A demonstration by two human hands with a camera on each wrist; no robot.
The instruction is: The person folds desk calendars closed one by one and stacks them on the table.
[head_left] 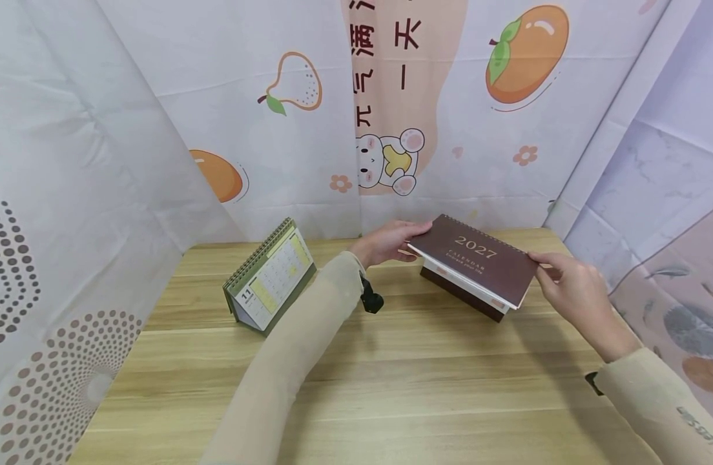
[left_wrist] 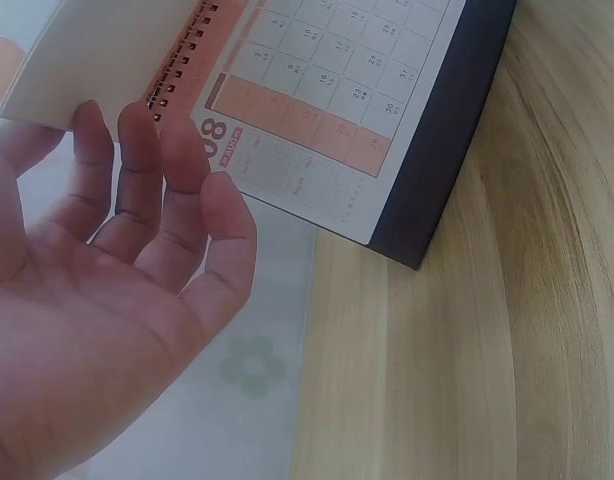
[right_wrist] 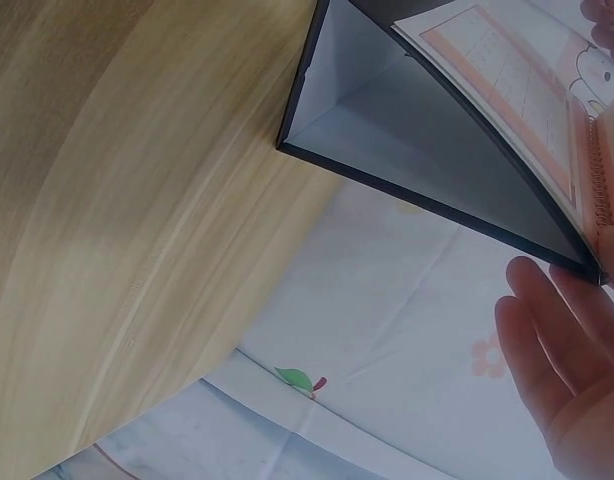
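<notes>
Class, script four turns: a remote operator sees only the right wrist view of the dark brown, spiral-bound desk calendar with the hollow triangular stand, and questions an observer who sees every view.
Operator: My right wrist view gives me the hollow triangular end of the dark brown desk calendar. What is printed on its cover?
Observer: In the head view, the smooth maroon-brown cover reads "2027" in large gold-coloured figures.
Operator: Is there another calendar that I'm missing?
Observer: Yes. The head view shows a green, spiral-bound desk calendar with white and yellow pages standing on the left part of the pale wooden table.
</notes>
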